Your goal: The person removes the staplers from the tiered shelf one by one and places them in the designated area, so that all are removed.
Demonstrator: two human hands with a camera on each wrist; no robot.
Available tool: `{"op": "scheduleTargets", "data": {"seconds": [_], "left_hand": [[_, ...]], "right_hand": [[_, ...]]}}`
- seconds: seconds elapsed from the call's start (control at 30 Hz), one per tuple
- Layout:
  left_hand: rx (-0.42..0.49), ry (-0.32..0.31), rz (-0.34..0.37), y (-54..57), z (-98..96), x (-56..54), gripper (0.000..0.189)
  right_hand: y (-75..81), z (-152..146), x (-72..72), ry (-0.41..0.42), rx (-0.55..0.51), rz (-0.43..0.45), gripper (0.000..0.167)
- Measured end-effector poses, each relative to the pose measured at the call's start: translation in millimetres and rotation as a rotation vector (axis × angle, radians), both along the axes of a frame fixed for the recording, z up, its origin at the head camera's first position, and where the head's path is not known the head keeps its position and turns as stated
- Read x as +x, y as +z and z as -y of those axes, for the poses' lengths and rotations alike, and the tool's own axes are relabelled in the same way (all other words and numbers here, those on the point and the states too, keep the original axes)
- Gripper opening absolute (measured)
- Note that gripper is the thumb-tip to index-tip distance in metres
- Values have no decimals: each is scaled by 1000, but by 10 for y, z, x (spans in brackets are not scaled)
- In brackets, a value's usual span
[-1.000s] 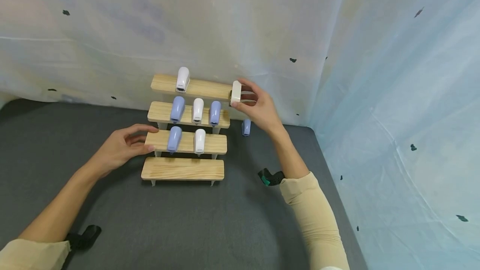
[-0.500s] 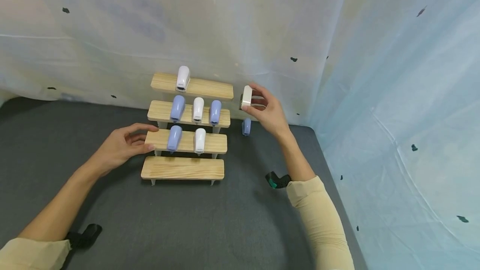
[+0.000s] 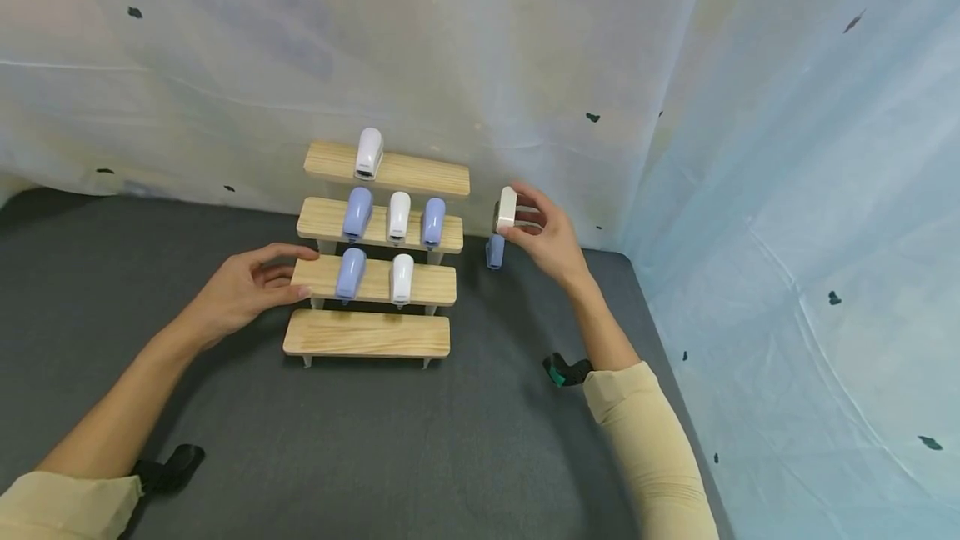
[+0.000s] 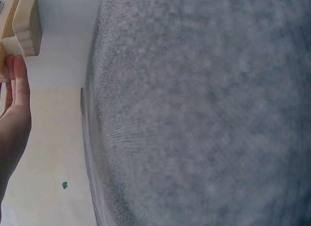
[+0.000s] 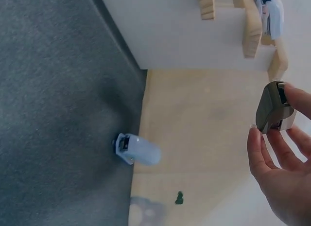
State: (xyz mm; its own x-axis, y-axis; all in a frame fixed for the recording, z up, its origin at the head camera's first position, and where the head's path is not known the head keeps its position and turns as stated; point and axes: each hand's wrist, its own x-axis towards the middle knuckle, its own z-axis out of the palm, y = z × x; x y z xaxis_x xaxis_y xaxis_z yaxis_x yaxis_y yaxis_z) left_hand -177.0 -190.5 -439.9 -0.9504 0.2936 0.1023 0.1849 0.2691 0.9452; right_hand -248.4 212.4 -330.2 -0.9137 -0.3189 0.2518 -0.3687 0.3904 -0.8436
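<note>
- Moving rightward and downward over the last second, the right hand [image 3: 553, 236] now sits well apart from the topmost pale wooden board [image 3: 423, 173]; a second ago it was at that board's right end.
- The right hand pinches a small white stapler with a rounded top and dark underside [image 3: 507, 208] between thumb and fingertips, as it did in both earlier head views; this stapler is held in the air, tilted.
- In the head view the held stapler now slightly overlaps the small periwinkle-blue plastic stapler [image 3: 495, 252], which earlier showed whole; the right wrist view shows the two apart.
- That blue stapler stands upright where it was, on the dark grey cloth-like tabletop [image 3: 360, 457], near its back edge.
- The left hand [image 3: 243, 294] has not shifted: its index finger and thumb, extended rather than clenched, touch the left end of the pale wooden board second from the bottom [image 3: 318, 275].
- Unchanged on the boards: one glossy white stapler [image 3: 369, 152] on top, blue, white and blue staplers in the row below, then a blue one [image 3: 350, 273] beside a white one [image 3: 402, 277].
</note>
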Motion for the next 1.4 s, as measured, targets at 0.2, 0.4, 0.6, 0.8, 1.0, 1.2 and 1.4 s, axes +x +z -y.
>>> {"op": "scheduleTargets", "data": {"seconds": [0.2,0.4,0.6,0.8,1.0,1.2,1.4], "left_hand": [[-9,0,-7,3,6,13,51],[16,0,3,8,3,25,50],[-2,-12,-3,-3,3,16,50],[4,-16,-2,-14,4,26,50],[12,-5,0,-13,-2,31,50],[16,-14,-4,-16,0,26,50],[50,-3,-1,-16,-5,42,49]], "right_hand": [[-95,-90,-46,13,-6,45,65],[-204,-204,-60,19,-18,72,67],[-316,-334,-72,28,-21,75,68],[-418,-423,-102,33,15,91,68],[-526,-469,-141,47,32,98,69],[-657,-540,-217,22,30,91,68],[-732,-568,-252,-29,55,119,66]]}}
